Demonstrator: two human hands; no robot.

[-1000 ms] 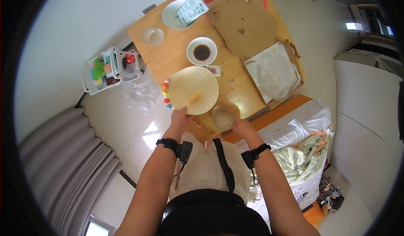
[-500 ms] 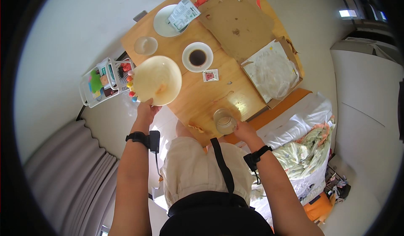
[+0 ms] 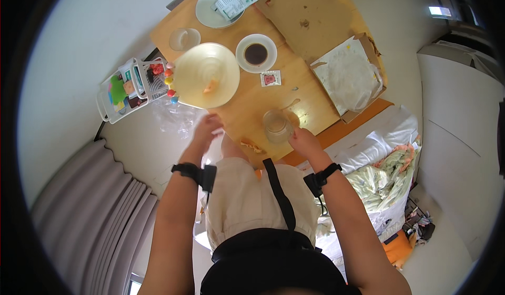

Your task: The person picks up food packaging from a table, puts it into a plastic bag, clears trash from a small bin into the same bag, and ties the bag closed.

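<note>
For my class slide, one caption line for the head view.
Right hand holding a clear glass, left hand empty near a cream plate.

This is a home — wooden table (image 3: 244,108), curtain (image 3: 100,211), and probably bedding (image 3: 386,182).

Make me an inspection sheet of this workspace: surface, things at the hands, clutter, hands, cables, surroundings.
Surface: wooden table, with a brown streak and a food scrap near the front edge.
Things at the hands: pale plate with an orange mark, coloured balls at its left; clear glass.
Clutter: bowl of dark liquid, small sachet, open cardboard box.
Hands: left hand beside the plate's near edge, blurred, empty; right hand at the glass's right side, grip unclear.
Cables: short black cable at the right wrist device.
Surroundings: grey curtain, white basket, patterned bedding.
</note>
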